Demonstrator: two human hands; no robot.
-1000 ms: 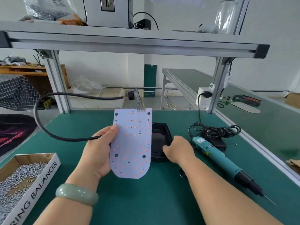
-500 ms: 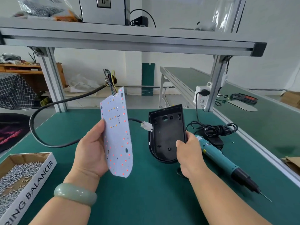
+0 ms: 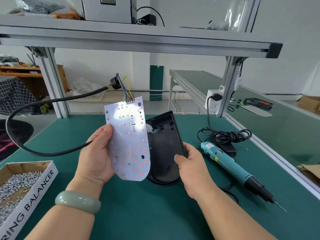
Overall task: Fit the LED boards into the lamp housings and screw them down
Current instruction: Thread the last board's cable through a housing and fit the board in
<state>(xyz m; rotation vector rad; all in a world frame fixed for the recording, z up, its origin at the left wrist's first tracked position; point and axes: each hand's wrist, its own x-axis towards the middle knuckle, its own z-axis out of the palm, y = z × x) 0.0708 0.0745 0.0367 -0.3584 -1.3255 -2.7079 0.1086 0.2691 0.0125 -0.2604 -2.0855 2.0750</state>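
My left hand (image 3: 96, 153) grips the left edge of a white LED board (image 3: 129, 141), rounded at the bottom, dotted with small red and orange LEDs. Coloured wires at its top join a thick black cable (image 3: 43, 108) that loops left. My right hand (image 3: 192, 165) holds the right rim of a black lamp housing (image 3: 164, 149), tilted up with its hollow inside facing me. The board partly overlaps the housing's left side. A small white connector (image 3: 149, 129) shows at the housing's upper left.
A teal electric screwdriver (image 3: 232, 167) lies on the green mat (image 3: 155, 213) to the right, its coiled cord (image 3: 225, 135) behind it. A cardboard box of screws (image 3: 19, 181) sits at front left. Aluminium frame posts (image 3: 52, 84) stand behind, with a socket (image 3: 213, 101) on the right post.
The board has turned from edge-on to face me and moved right, now overlapping the housing. The housing, lifted off the mat a second ago, stays raised in my right hand.
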